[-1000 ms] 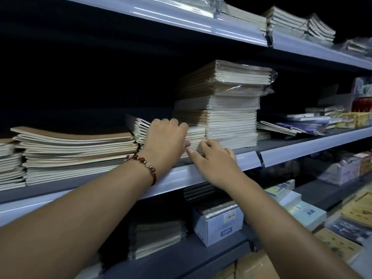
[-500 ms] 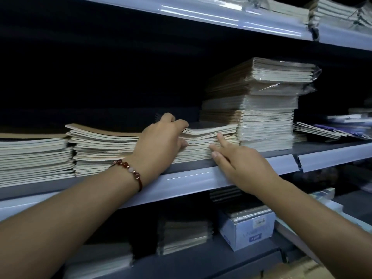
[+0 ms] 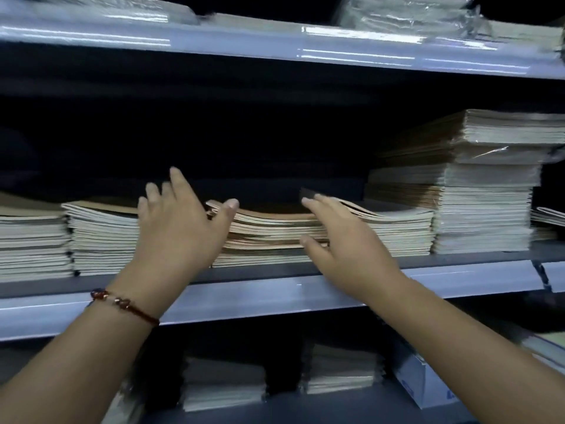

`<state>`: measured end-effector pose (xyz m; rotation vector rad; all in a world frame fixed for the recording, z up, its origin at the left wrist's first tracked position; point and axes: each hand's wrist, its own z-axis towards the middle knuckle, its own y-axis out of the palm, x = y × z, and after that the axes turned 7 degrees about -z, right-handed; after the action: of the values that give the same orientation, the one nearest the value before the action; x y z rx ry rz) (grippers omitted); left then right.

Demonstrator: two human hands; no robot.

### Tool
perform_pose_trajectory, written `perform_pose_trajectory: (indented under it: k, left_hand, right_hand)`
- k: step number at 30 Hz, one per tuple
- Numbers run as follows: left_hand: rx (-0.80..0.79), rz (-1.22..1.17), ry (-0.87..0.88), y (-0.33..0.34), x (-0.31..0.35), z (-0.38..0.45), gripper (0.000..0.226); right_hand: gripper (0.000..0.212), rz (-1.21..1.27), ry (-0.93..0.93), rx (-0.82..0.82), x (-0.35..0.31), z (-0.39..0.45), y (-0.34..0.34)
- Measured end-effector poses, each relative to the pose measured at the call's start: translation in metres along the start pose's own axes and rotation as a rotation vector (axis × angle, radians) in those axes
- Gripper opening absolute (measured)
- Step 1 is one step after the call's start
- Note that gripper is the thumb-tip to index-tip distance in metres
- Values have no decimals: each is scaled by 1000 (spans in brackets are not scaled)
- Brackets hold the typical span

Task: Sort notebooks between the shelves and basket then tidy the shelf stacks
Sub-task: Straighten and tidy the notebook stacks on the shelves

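- Left hand (image 3: 180,228) is spread wide with its fingers straight, raised in front of the middle shelf (image 3: 275,296); it has hold of nothing; the thumb points toward 3 o'clock, its tip just over the left end of the low stack of notebooks (image 3: 275,231); a red beaded bracelet (image 3: 122,304) circles the wrist
- Right hand (image 3: 345,240) is likewise spread, fingers straight and reaching toward 10 o'clock, the thumb lower down at the stack's front edges; it grips nothing; whether the fingertips touch the top cover I cannot tell, as the frame is blurred
- The low stack of notebooks lies flat on the middle shelf between the two hands, its top brown covers curling upward
- At 9 o'clock from it stands a neighbouring stack (image 3: 101,237), close beside; another stack (image 3: 30,243) sits further toward 9 o'clock
- At 3 o'clock rises a tall stack (image 3: 483,191), partly wrapped in clear plastic
- The top shelf (image 3: 275,44) at 12 o'clock carries plastic-wrapped packs; the bottom shelf at 6 o'clock holds more notebook piles (image 3: 223,384)
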<state>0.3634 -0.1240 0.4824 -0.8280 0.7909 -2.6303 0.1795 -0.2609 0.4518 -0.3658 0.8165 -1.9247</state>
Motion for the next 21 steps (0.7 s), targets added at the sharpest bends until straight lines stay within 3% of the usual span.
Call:
perform_pose_trajectory:
  k: [3, 10, 21]
  left_hand:
    - [-123, -15, 12, 16, 5, -12, 87]
    - [91, -54, 202, 41, -7, -17, 66]
    - [-17, 132, 484, 18, -38, 15, 53]
  right_hand:
    - [62, -80, -63, -46, -10, 16, 17]
    - [49, -204, -77, -35, -9, 20, 25]
    - [44, -276, -75, -48, -6, 27, 19]
